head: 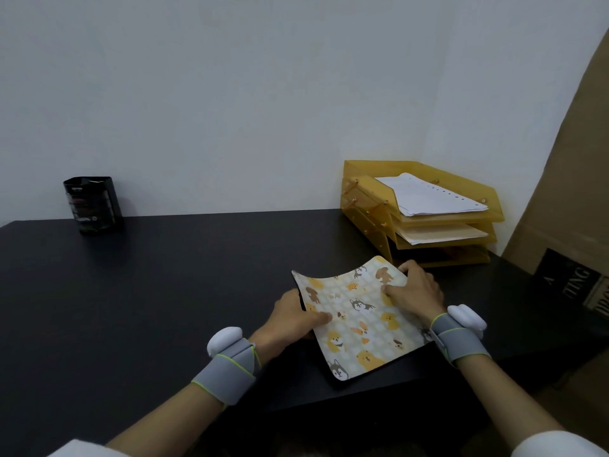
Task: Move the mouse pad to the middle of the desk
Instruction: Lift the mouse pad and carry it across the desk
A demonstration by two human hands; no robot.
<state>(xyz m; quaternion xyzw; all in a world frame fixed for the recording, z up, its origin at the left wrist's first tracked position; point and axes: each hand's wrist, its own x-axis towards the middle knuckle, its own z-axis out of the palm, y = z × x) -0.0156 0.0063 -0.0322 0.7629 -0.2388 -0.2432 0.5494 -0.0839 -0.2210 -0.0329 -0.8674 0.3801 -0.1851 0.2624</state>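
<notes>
The mouse pad is a pale square with cartoon dogs in yellow, brown and grey and a black underside. It sits over the right front part of the black desk, its far edge curled upward. My left hand pinches the pad's left edge, thumb on top. My right hand grips the far right corner, fingers on the printed face. Both wrists wear grey straps with white pods.
A yellow stacked paper tray with sheets stands at the desk's back right corner, just beyond the pad. A black pen holder stands at the back left against the wall. A cardboard box leans at the right.
</notes>
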